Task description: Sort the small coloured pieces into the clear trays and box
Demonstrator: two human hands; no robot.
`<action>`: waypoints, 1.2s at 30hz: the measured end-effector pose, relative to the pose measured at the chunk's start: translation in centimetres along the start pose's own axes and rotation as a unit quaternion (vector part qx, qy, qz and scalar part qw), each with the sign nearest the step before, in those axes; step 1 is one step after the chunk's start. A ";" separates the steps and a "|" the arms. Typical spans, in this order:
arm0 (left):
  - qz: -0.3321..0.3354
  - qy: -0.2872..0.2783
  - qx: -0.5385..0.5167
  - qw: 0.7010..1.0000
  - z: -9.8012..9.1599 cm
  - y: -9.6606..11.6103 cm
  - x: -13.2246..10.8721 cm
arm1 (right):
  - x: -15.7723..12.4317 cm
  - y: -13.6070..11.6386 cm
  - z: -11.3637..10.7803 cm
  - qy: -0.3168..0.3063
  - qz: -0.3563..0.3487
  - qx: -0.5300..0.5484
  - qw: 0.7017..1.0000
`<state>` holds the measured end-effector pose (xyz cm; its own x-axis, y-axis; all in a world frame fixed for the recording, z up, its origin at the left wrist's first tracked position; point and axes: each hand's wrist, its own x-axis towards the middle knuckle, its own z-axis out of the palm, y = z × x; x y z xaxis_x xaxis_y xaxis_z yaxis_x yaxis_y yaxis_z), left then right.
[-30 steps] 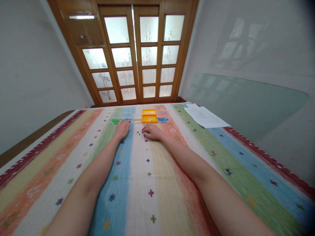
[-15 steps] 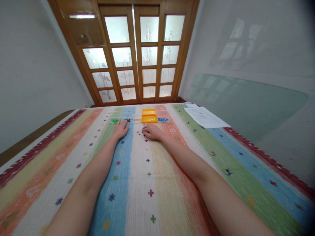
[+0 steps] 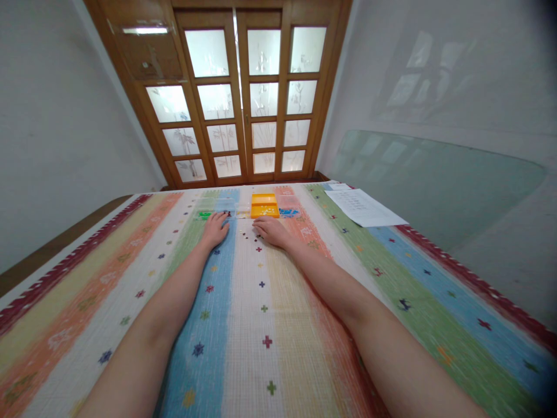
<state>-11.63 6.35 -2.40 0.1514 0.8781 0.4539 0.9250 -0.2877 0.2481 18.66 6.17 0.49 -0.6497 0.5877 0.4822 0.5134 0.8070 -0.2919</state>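
My left hand [image 3: 215, 228] lies flat on the striped cloth [image 3: 243, 325], fingers stretched forward and touching a clear compartment tray [image 3: 217, 204] with green beads [image 3: 203, 215]. My right hand [image 3: 270, 230] rests just in front of an orange tray [image 3: 264, 206], with its fingers drawn together and their tips at the tray's near edge. What they hold, if anything, is too small to see. Several small dark beads [image 3: 246, 234] lie loose on the cloth between the two hands. Blue beads [image 3: 288, 212] sit in a clear tray right of the orange one.
A printed paper sheet [image 3: 363, 207] lies at the far right of the cloth. A glass pane [image 3: 435, 180] leans on the right wall. Wooden doors with frosted panes [image 3: 243, 93] stand behind the table's far edge.
My right hand has slid forward from the loose beads to the orange tray's near edge. My left hand shifted only slightly.
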 end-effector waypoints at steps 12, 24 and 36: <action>0.068 -0.034 -0.016 0.997 -0.8 3.3 -0.5 | 0.3 3.6 0.5 0.163 0.124 -0.016 0.979; 0.102 -0.059 -0.042 0.992 -0.6 3.6 -0.5 | -0.3 3.6 0.9 0.110 0.126 -0.046 0.985; 0.126 -0.079 -0.060 0.987 -0.5 4.0 -0.6 | -0.4 1.9 1.0 0.022 0.019 -0.039 0.999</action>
<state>-8.16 4.46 -1.29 0.4326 0.8187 0.3777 0.8048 -0.5394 0.2475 19.29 7.51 -1.10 -0.6050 0.6132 0.5079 0.5801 0.7764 -0.2464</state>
